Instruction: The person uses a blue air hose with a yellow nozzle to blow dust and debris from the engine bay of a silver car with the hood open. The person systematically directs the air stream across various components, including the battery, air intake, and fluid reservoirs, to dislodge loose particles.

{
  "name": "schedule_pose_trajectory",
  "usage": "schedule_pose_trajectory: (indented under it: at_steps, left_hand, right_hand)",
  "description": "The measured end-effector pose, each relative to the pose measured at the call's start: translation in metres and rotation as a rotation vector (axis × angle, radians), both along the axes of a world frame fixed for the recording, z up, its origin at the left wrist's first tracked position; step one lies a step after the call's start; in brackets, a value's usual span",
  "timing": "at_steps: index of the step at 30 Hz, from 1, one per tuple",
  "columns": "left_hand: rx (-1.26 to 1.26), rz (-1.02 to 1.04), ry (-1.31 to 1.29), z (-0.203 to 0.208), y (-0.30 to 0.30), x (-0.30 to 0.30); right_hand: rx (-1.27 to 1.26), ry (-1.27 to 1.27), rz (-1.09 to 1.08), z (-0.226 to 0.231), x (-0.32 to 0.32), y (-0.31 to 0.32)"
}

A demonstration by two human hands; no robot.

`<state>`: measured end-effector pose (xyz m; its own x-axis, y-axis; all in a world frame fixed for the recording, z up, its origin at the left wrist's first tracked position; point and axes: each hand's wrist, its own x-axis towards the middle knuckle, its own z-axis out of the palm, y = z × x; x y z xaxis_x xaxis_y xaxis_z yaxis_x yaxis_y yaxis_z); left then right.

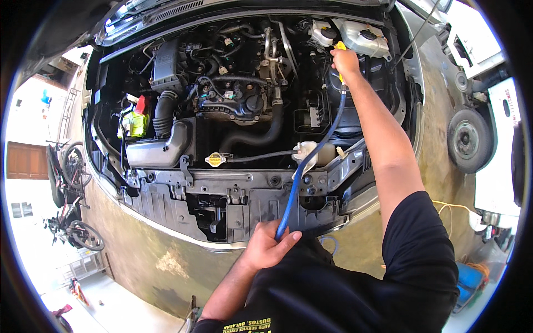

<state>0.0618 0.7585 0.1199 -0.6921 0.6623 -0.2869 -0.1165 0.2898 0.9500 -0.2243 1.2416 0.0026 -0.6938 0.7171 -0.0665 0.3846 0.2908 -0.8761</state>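
Observation:
My right hand [346, 62] is stretched far out over the engine bay, closed around a yellow blow gun [341, 46] whose kind of nozzle I cannot make out. A blue hose [325, 139] runs from the gun's lower end back toward me. Close to my body, my left hand [268, 244] is wrapped around that hose. Just beyond the gun sit two white reservoirs, a small one [318, 36] and a larger one [354, 43], both with black caps. In the middle lies the engine [233, 102], with hoses and pipes about it.
A black air intake duct [158, 147] and a battery with a green cover [134, 123] are at the left. The yellow-labelled radiator cap [215, 160] is near the front. Bicycles [72, 172] stand at far left; a white vehicle's wheel [469, 141] is at right.

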Motion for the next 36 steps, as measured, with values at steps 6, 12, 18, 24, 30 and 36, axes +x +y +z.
schedule_pose_trajectory:
  at_steps: [6, 12, 18, 24, 30, 36]
  left_hand:
    - [0.020, 0.012, 0.015, -0.001, -0.015, -0.011]
    - [0.077, 0.052, 0.047, -0.001, -0.052, -0.025]
    - [0.135, 0.034, 0.074, 0.011, -0.107, -0.040]
    - [0.213, 0.164, 0.097, -0.008, -0.157, -0.050]
    - [0.366, 0.523, -0.106, -0.051, -0.201, -0.063]
    - [0.632, 0.611, -0.315, -0.057, -0.233, -0.075]
  right_hand:
    - [-0.162, 0.204, -0.072, 0.008, 0.021, -0.006]
    - [-0.418, 0.106, 0.181, 0.054, 0.062, -0.042]
    - [-0.401, 0.170, 0.041, 0.113, 0.144, -0.069]
    - [-0.437, 0.266, -0.169, 0.106, 0.227, -0.120]
    - [-0.662, 0.175, 0.079, 0.083, 0.208, -0.278]
    - [-0.594, 0.360, 0.026, 0.052, 0.146, -0.323]
